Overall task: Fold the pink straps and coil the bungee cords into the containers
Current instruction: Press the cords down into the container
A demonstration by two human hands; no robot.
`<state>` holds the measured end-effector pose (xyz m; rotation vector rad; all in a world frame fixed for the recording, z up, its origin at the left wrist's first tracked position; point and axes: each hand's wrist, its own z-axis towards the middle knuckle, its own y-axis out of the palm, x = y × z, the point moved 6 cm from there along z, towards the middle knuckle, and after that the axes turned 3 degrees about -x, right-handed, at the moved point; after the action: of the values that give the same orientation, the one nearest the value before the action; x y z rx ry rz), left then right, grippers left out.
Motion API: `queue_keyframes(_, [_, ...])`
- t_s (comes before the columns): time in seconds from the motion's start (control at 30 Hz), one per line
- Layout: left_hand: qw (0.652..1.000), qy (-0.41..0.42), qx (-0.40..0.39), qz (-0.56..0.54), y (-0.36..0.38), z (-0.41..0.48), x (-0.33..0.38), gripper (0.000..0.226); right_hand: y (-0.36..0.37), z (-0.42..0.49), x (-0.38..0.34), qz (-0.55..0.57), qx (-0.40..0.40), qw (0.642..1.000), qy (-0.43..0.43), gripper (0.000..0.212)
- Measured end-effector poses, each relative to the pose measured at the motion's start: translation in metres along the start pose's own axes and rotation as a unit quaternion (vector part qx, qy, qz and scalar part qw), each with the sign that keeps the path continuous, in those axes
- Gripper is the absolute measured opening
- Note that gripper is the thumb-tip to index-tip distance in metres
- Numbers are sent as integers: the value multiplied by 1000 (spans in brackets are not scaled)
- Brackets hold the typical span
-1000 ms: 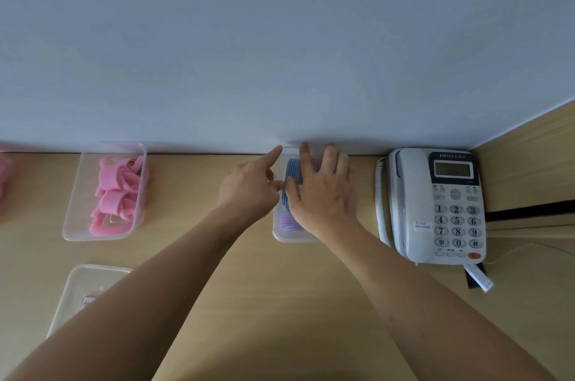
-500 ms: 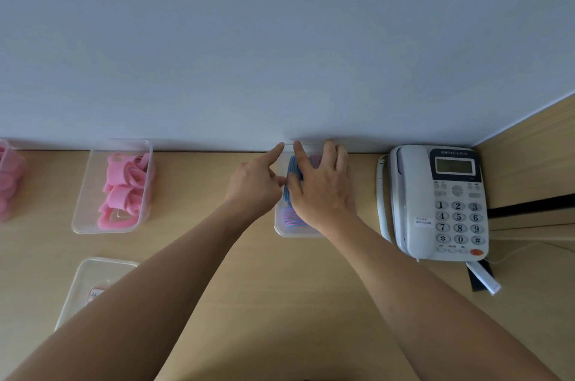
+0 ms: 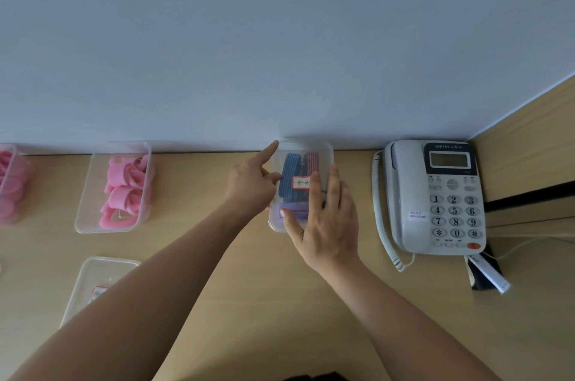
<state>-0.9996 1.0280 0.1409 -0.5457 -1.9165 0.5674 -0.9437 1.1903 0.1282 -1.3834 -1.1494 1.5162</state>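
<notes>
I count 3 containers on counter | 2 hold pink straps, 1 bungee cords | 1 loose lid | left hand, right hand released, touching cord container

Bare desk separates the pink-strap container from the lidded bungee container; a telephone crowds its right.

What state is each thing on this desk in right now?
Bungee cord container: lidded, coiled cords inside.
Left hand: index finger on the container's far corner.
Right hand: flat on that container.
Pink strap container: uncovered, full of straps.
Spare lid: lying on the desk.
Telephone: handset on cradle.
</notes>
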Motion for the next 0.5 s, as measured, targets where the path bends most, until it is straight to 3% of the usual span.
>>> queue_keyframes(0.37, [997,3,38,66,-20,-20,-18,47,-13,4,0,4,-42,999,27,85])
queue_keyframes(0.5, [994,57,39,88,-45,-54,-38,40,-32,0,-16,6,-4,999,42,69])
